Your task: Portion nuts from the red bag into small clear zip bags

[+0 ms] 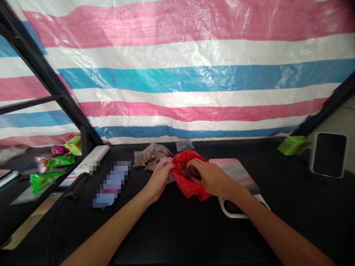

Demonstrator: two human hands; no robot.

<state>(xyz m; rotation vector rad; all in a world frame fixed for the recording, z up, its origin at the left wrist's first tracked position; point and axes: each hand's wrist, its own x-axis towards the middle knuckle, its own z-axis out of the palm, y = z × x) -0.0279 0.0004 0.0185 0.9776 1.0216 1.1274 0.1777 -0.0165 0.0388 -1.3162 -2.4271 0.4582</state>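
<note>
A red plastic bag (188, 186) lies on the black table (177, 229), open at the top with dark brown pieces inside. My right hand (212, 177) reaches into its mouth, fingers curled among the brown pieces. My left hand (161, 176) is closed on a small clear bag (167, 161) at the red bag's left edge. Just behind my left hand lie clear packets of brown pieces (151, 156).
A flat scale with a shiny plate (235, 173) sits under my right forearm. A green box (294, 145) and a dark phone-like device (328, 154) stand at the right. A white bar (93, 159) and green and pink snack packs (52, 166) lie left. A striped tarp (194, 74) hangs behind.
</note>
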